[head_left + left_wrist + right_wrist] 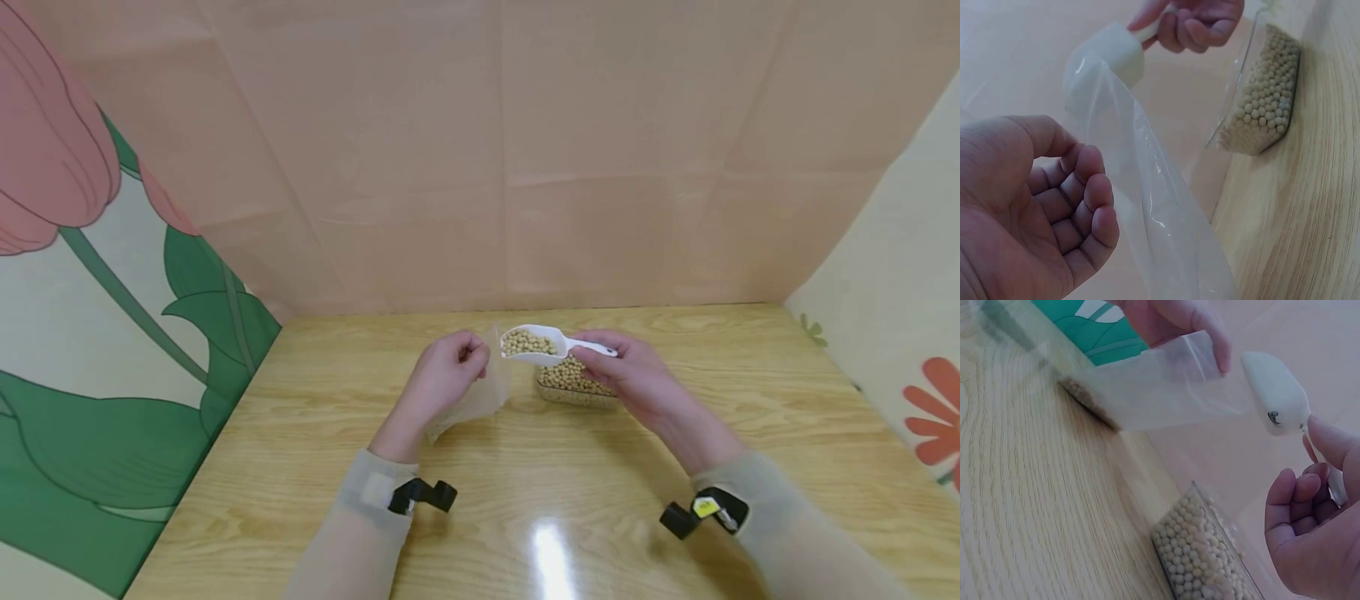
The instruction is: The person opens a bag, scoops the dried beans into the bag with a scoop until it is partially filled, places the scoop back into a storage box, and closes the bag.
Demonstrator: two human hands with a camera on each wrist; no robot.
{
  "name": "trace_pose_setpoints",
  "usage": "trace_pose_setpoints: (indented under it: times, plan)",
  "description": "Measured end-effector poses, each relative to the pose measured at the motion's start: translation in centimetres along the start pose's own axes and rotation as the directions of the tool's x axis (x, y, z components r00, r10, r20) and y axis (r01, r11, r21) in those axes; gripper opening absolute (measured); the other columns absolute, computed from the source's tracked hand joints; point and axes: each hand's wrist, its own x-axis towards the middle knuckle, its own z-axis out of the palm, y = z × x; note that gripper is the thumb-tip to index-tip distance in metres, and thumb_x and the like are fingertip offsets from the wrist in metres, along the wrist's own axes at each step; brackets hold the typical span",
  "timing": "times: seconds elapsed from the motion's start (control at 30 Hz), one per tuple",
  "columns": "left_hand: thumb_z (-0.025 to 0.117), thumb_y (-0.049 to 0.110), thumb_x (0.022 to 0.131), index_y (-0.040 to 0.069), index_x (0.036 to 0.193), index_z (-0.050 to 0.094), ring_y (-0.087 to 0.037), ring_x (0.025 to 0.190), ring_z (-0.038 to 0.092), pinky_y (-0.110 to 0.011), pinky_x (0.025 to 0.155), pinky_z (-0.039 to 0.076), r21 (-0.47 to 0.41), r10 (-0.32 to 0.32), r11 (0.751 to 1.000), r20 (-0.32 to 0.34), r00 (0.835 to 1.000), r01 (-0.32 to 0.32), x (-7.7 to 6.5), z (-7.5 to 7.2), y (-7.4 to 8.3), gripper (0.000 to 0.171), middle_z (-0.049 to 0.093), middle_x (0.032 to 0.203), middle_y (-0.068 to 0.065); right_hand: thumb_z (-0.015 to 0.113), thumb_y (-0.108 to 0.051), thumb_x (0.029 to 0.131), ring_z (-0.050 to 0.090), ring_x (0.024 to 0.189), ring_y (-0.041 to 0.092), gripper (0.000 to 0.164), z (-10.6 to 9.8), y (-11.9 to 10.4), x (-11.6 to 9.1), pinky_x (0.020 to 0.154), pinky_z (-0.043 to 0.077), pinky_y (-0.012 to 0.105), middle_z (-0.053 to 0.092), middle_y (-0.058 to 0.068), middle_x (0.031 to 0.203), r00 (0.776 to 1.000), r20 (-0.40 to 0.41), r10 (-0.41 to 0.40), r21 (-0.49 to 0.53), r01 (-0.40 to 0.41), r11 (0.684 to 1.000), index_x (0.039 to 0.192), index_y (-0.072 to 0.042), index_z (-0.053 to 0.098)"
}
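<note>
With left hand (447, 368), pinching a filmy bag (480, 402) mid-frame; with right hand (633, 373), gripping a white scoop (561, 342) of round beans (525, 342) right of centre, over a straight-edged, wood-grained table (510, 467).

- One left hand (447, 367) and one right hand (633, 371), two in all
- One white scoop (557, 337)
- One clear plastic bag (480, 400)
- One clear container (577, 398)
- Pale round beans (527, 342), too many to count
- Two black wrist cameras (444, 497)
- One wooden desk (525, 475)
- One red flower (943, 377)
</note>
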Motion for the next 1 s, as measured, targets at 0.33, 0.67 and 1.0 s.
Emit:
trace_pose_setpoints:
  times: [0.33, 0.67, 1.0]
  plan:
    - [0.057, 0.024, 0.114, 0.017, 0.091, 0.067, -0.017, 0.059, 0.044, -0.035, 0.058, 0.040, 0.001, -0.007, 1.000, -0.002, 1.000, 0.007, -0.1, -0.1, 0.1, 0.026, 0.069, 0.084, 0.001, 0.076, -0.018, 0.107, 0.065, 0.108, 0.018, 0.018, 0.9, 0.8, 0.8, 0.097, 0.057, 0.033, 0.070, -0.004, 0.127, 1.000, 0.020, 0.000, -0.102, 0.002, 0.995, 0.124, -0.015, 0.083]
    - [0.056, 0.022, 0.113, 0.016, 0.092, 0.068, -0.017, 0.060, 0.045, -0.035, 0.059, 0.041, 0.014, 0.007, 1.000, -0.004, 1.000, -0.007, -0.1, -0.1, 0.1, 0.025, 0.069, 0.084, 0.001, 0.081, -0.025, 0.104, 0.065, 0.112, 0.023, 0.039, 0.9, 0.2, 0.7, 0.099, 0.056, 0.041, 0.072, 0.005, 0.134, 1.000, 0.023, -0.018, -0.304, 0.024, 0.952, 0.134, -0.002, 0.076]
    - [0.057, 0.022, 0.114, 0.015, 0.092, 0.068, -0.017, 0.060, 0.045, -0.035, 0.058, 0.041, 0.014, 0.020, 1.000, -0.005, 1.000, -0.020, -0.2, -0.2, 0.2, 0.026, 0.069, 0.083, 0.002, 0.085, -0.037, 0.099, 0.063, 0.097, 0.023, 0.042, 1.6, -1.7, 0.2, 0.081, 0.054, 0.034, 0.072, 0.012, 0.137, 0.998, 0.040, -0.040, -0.492, 0.054, 0.869, 0.132, -0.011, 0.080]
